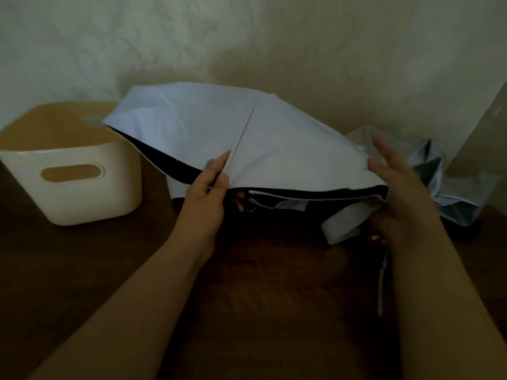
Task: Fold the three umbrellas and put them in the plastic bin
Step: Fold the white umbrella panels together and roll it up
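A pale blue umbrella point(208, 124) with a black underside lies half collapsed over the middle of the dark wooden table. My left hand point(210, 193) pinches its canopy at a seam, thumb on top and fingers underneath. My right hand point(395, 182) is at the canopy's right edge with fingers spread and fairly straight; its lower fingers are hidden behind the fabric. A rolled pale fold point(343, 223) hangs below the canopy. A cream plastic bin point(82, 196) with a handle slot stands to the left, nothing visible inside. A second, silvery-blue umbrella point(439, 174) lies crumpled at the right.
A pale wall runs behind the table point(82, 270). A thin pink strap point(381, 286) hangs below my right hand. A greyish panel point(482, 138) leans at the far right edge.
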The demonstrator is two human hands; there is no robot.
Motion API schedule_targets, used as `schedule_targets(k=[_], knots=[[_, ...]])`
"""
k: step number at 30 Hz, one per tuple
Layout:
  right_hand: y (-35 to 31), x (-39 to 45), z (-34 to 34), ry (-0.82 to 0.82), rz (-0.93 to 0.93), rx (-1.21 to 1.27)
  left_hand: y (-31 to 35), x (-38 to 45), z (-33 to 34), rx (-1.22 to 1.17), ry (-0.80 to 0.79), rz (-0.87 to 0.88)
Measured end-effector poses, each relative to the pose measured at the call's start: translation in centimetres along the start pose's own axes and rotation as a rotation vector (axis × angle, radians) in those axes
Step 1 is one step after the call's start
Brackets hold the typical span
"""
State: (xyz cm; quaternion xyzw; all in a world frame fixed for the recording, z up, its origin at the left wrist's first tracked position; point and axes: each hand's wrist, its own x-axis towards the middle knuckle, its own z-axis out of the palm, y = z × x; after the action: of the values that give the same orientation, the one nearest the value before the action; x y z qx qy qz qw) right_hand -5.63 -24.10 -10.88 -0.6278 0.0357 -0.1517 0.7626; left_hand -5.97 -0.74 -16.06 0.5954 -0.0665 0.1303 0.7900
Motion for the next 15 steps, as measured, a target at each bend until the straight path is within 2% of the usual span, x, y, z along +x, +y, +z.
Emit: schedule_targets(k=[3,5,7,8,9,11,13,15], knots=[[1.3,0.1,-0.1,0.161,-0.214,-0.616,0.5,-0.1,0.0,-0.033,-0.03,-0.052],[2.1,0.2,0.1,0.27,-0.25,-0.927,0.8,-0.5,0.5,-0.037,-0.073,-0.086],[2.0,-0.4,1.1,0.363,-0.336,-1.09,0.9,-0.8,1.2,-0.023,-0.088,-0.081],[1.5,-1.1,1.9,0.388,-0.469,-1.054,0.8,-0.8,1.4,-0.005,-0.092,-0.062],[1.1,-2.0,3.0,0.367,-0.644,-0.962,0.6,-0.9,1.6,0.016,-0.095,-0.04],[0.6,-4.3,5.4,0.172,-0.865,-0.864,0.4,-1.1,1.6,0.046,-0.111,-0.013],[1.4,-5.4,7.2,-0.08,-0.81,-0.896,0.4,-1.4,1.6,0.051,-0.138,-0.009],[2.4,-5.3,7.8,-0.173,-0.573,-0.855,0.5,-1.8,1.9,0.073,-0.164,0.007]])
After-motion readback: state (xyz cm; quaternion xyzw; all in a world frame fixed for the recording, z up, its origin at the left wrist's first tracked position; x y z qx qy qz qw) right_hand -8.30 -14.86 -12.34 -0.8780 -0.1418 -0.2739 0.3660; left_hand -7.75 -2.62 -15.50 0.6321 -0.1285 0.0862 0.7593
